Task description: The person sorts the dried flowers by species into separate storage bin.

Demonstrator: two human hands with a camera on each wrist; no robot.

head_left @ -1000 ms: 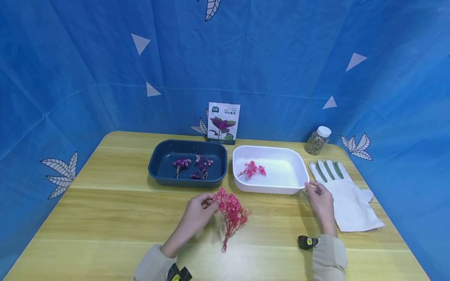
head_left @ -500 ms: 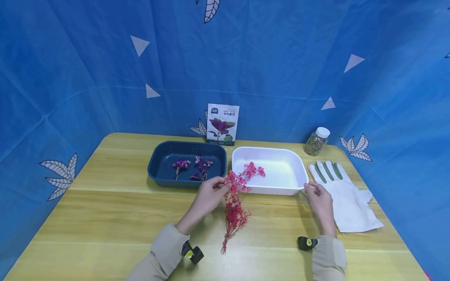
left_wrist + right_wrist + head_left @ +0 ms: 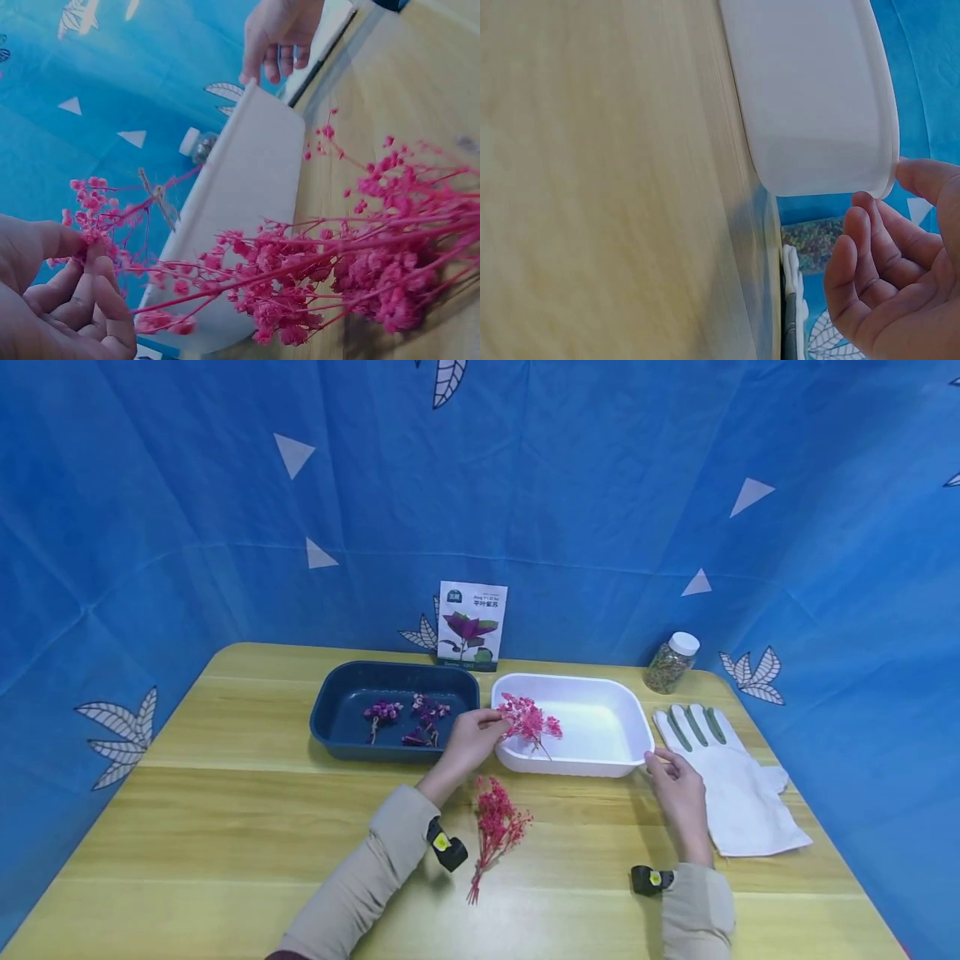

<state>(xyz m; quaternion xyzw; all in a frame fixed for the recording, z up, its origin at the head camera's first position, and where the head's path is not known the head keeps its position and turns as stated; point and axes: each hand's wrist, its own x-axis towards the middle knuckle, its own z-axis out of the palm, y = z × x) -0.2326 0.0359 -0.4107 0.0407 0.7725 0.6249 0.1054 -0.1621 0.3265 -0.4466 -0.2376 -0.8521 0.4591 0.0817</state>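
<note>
My left hand (image 3: 471,742) pinches a small sprig of pink dried flowers (image 3: 525,717) by its blossoms, over the left end of the white tray (image 3: 600,767). In the left wrist view, twine (image 3: 156,196) is tied round the sprig's stems. Other pink flowers were lying in that part of the tray; the held sprig and my fingers now overlap them. At the tray's front right corner, my right hand (image 3: 681,792) holds the rim between thumb and fingertips. A larger pink dried-flower bunch (image 3: 498,822) lies on the table in front, stems toward me.
A dark blue tray (image 3: 341,745) with several purple dried-flower bunches stands left of the white one. Behind them a seed packet (image 3: 472,627) leans on the blue curtain. A white-capped jar (image 3: 671,663) and a white work glove (image 3: 742,797) are at the right.
My left hand has lifted the small sprig off the larger bunch and carried it forward and right, over the white tray. The right hand has stayed at the tray's corner.
</note>
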